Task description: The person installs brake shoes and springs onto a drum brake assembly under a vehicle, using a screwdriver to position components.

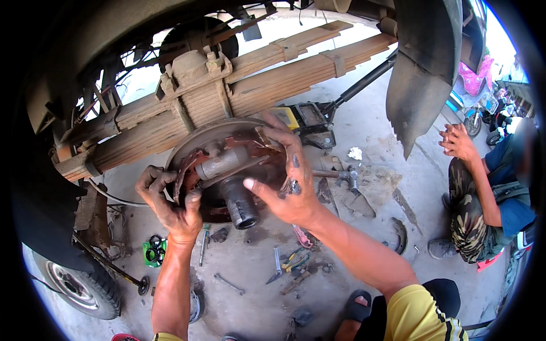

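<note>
A greasy drum brake assembly (213, 213) sits at the wheel end of an axle, with reddish-brown brake shoes (187, 165) inside its round backing plate (193, 139). From its middle a dark, hollow axle spindle (240, 202) points toward me. Above the spindle lies a cylindrical wheel cylinder (222, 163). My left hand (173, 202) curls its fingers and thumb at the left edge of the shoes. On the right side my right hand (293, 182) wraps around the shoe's edge, thumb stretched toward the spindle. Grease blackens both hands; the exact grip is partly hidden.
Rusty leaf springs (256, 74) cross above, and a mudguard (424, 79) hangs at right. A jack (310, 122) stands behind. A hammer (350, 177), pliers (296, 261), a wrench (229, 283) and a loose brake shoe (400, 236) lie on the ground. Another person (483, 193) squats at right.
</note>
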The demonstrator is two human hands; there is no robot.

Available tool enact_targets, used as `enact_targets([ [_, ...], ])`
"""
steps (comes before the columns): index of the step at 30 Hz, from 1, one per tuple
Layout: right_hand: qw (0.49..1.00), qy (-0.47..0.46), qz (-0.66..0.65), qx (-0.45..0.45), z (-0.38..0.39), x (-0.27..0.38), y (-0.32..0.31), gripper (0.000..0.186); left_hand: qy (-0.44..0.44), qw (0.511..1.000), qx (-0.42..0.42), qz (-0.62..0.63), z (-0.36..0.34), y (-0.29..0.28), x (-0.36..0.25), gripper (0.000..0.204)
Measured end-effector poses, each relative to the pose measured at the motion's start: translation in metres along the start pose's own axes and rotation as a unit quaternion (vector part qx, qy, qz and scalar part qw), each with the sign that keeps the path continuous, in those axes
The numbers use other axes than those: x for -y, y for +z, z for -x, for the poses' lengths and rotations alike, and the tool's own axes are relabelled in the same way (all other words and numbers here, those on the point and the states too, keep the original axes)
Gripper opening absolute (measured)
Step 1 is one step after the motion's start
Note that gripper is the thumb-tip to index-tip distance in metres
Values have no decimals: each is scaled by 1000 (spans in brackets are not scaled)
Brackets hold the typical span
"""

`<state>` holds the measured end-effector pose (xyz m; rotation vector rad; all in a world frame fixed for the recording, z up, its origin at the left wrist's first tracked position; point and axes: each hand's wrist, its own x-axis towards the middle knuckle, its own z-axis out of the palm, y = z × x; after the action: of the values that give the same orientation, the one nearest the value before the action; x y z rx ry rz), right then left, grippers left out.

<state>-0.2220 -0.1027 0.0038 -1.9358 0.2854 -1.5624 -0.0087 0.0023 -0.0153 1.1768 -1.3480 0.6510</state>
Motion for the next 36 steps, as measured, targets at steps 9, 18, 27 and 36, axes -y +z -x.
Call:
enact_targets([
  [9, 967, -126, 144, 169, -20, -8, -32, 86, -39, 998, -8, 39, 3, 2, 0, 52],
  [18, 957, -233, 63, 163, -43, -37, -31, 77, -68, 994, -7, 88, 1, 5, 3, 59],
  [27, 959, -213, 87, 166, -43, -31, -30, 71, 12, 996, 85, 35, -19, -7, -5, 40],
  [36, 952, -225, 114, 172, -46, -26, -30, 67, 48, 992, 105, 48, -24, -9, -1, 36],
])
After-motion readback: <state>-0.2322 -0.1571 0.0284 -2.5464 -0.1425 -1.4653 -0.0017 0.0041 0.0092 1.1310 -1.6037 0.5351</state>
